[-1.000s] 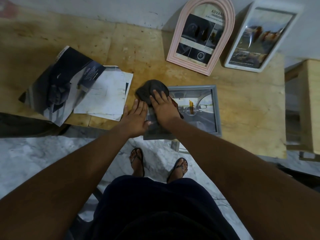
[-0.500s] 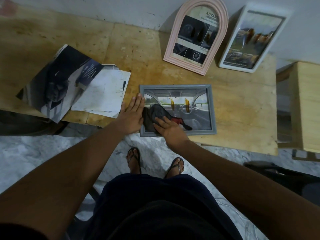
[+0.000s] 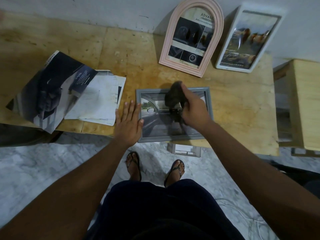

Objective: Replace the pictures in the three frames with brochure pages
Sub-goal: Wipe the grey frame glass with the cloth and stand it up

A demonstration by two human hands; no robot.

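A grey rectangular frame [image 3: 208,99] lies flat near the wooden table's front edge, with a car-interior page under its glass. My right hand [image 3: 194,110] grips a dark cloth [image 3: 173,97] over the frame's upper middle. My left hand [image 3: 129,122] lies flat with fingers spread against the frame's left side, thumb on its edge. A pink arched frame [image 3: 192,35] and a white rectangular frame [image 3: 249,38] lean on the wall behind, each holding a printed page. A dark brochure [image 3: 52,90] lies open at the left.
Loose white sheets [image 3: 100,101] lie partly under the brochure. The wooden table [image 3: 239,110] ends just below the grey frame. A lighter wooden box [image 3: 304,104] stands at the right. Something small and grey [image 3: 185,149] sits on the marble floor under the table edge.
My right hand has carried the cloth from the frame's lower left up to its top middle. My left hand stays pressed at the frame's left side.
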